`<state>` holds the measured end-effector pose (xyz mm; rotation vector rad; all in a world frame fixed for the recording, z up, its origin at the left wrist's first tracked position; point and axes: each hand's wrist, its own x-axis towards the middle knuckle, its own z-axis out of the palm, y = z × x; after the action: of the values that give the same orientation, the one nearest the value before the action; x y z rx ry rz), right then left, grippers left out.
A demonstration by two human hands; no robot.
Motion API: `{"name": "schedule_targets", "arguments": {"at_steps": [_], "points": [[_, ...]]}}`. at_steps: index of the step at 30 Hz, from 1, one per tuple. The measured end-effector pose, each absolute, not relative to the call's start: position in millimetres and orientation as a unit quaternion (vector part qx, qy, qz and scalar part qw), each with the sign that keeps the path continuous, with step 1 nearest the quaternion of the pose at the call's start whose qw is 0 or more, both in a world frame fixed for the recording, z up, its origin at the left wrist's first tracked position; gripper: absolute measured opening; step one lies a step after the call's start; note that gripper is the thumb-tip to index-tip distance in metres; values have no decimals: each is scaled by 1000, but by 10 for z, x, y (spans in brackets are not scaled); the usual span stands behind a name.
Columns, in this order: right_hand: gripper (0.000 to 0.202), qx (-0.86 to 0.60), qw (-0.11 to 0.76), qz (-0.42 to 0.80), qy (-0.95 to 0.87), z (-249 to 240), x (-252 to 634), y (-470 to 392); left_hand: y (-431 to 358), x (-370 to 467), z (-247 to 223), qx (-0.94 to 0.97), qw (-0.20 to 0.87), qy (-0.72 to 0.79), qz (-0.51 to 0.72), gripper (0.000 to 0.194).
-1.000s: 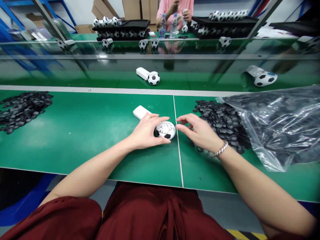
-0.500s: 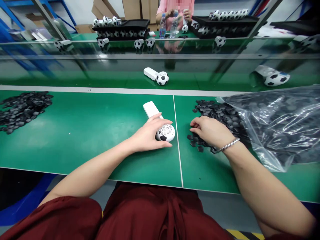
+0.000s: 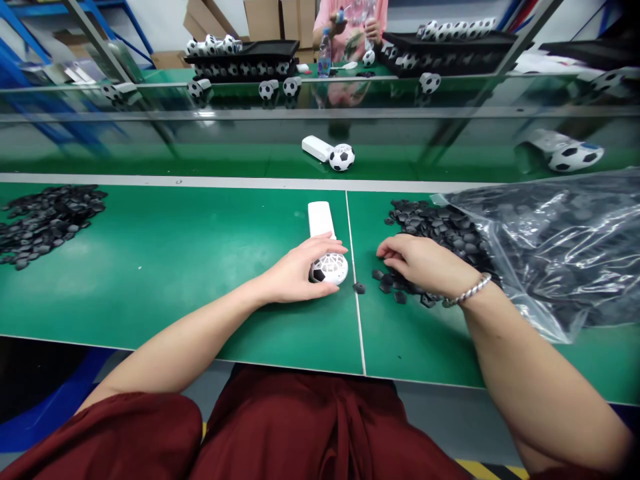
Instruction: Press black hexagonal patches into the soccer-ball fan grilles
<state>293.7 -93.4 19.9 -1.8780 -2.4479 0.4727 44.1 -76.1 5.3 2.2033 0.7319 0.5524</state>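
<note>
A white handheld fan (image 3: 321, 219) lies on the green table, its round head with an open lattice and a black patch toward me. My left hand (image 3: 303, 270) is wrapped round that head from the left, thumb on the near side. To the right, my right hand (image 3: 417, 261) hovers at the left edge of a pile of black pieces (image 3: 450, 230), thumb and fingertips pressed together. What they hold, if anything, is too small to tell. One loose black piece (image 3: 359, 288) rests by the white line, between the hands.
Another black pile (image 3: 55, 217) lies far left. A clear plastic bag (image 3: 565, 247) of black pieces covers the right side. Beyond the pale rail (image 3: 225, 182), a football-patterned fan (image 3: 341, 157) lies on a belt. Across it, a person (image 3: 350, 40) sits between black trays (image 3: 245, 57).
Under my left hand the fan has turned, its handle now pointing more directly away. A loose black piece now lies by the white line. Fans on the near belt shifted right, those on the far strip left.
</note>
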Motion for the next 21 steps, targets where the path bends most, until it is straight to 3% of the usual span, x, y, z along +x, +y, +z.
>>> {"name": "schedule_targets", "arguments": {"at_steps": [5, 14, 21], "points": [[7, -554, 35, 264, -789, 265, 2871, -977, -747, 428, 57, 863, 367, 275, 211, 55], [4, -551, -9, 193, -812, 189, 2835, -970, -727, 394, 74, 877, 365, 254, 182, 62], [14, -559, -49, 132, -817, 249, 2757, -1036, -722, 389, 78, 887, 359, 245, 158, 69]]}}
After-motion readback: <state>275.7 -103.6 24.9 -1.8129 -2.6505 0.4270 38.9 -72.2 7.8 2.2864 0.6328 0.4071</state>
